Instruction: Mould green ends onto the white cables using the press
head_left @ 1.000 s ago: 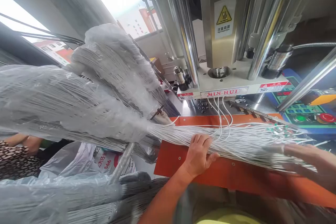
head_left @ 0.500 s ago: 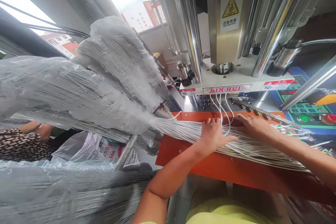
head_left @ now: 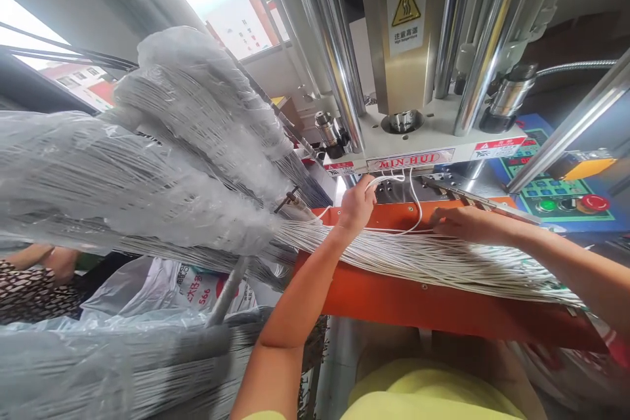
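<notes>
My left hand (head_left: 357, 205) is closed around several white cables (head_left: 386, 178), which bend up from its fist towards the front of the press. Just right of them, another white cable (head_left: 419, 200) loops down from the press to the bundle. Over the far edge of the orange tray is my right hand (head_left: 455, 222), its fingers bent and drawn together. Whether a cable lies between those fingertips is hidden. A thick bundle of white cables (head_left: 408, 256) runs along the tray (head_left: 384, 298) below both hands, with small green and white ends at the right.
The press (head_left: 411, 159), with chrome posts and a heat-warning label, stands ahead. A blue control panel (head_left: 566, 193) with green and red buttons is at right. Plastic-wrapped cable bundles (head_left: 162, 184) hang at left, near another person's arm (head_left: 62, 266) and a printed sack (head_left: 197, 285).
My left hand has lifted from the bundle up and left, pulling the white cables over sideways. My right hand has come off the bundle to the tray's far edge. The view has shifted slightly.
</notes>
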`<act>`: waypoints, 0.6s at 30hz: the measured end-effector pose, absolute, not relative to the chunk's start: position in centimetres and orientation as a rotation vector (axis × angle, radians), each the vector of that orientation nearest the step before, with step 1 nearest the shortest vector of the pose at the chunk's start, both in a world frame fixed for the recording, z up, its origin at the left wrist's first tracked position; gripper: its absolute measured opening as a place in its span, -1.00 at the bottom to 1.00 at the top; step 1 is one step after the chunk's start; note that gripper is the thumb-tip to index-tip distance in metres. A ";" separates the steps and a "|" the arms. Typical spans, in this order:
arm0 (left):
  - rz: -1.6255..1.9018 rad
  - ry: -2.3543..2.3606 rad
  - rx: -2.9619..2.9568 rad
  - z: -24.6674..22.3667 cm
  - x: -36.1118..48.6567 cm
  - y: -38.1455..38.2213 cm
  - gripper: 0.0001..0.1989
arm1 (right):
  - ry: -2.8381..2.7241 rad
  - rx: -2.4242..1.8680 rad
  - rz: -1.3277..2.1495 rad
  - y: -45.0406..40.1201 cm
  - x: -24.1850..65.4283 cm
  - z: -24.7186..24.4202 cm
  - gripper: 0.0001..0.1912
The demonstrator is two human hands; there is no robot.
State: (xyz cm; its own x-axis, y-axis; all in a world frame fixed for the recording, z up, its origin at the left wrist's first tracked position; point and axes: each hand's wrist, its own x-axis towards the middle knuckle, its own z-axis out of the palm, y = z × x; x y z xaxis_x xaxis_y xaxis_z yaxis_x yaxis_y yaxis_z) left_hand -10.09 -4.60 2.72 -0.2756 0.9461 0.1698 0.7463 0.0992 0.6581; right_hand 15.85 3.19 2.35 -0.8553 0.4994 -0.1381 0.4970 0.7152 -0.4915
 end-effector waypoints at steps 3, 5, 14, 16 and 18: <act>0.772 2.247 1.852 3.2 -10.5 -4.0 -0.79 | -2.945 -0.745 1.132 3.2 15.1 2.9 -0.63; 0.712 2.261 1.933 2.5 -9.8 -4.2 -0.71 | -2.922 -0.731 1.216 3.3 14.7 3.1 -0.62; 0.782 1.493 2.571 -1.7 -6.7 -6.0 -0.64 | -2.716 -0.896 1.594 5.0 15.0 2.1 -0.80; 0.913 1.444 2.541 -1.3 -6.9 -6.2 -0.69 | -2.661 -0.900 1.651 4.9 15.3 2.1 -0.79; 0.990 1.393 2.521 -0.7 -6.8 -6.5 -0.72 | -2.615 -0.922 1.672 4.7 15.5 2.4 -0.74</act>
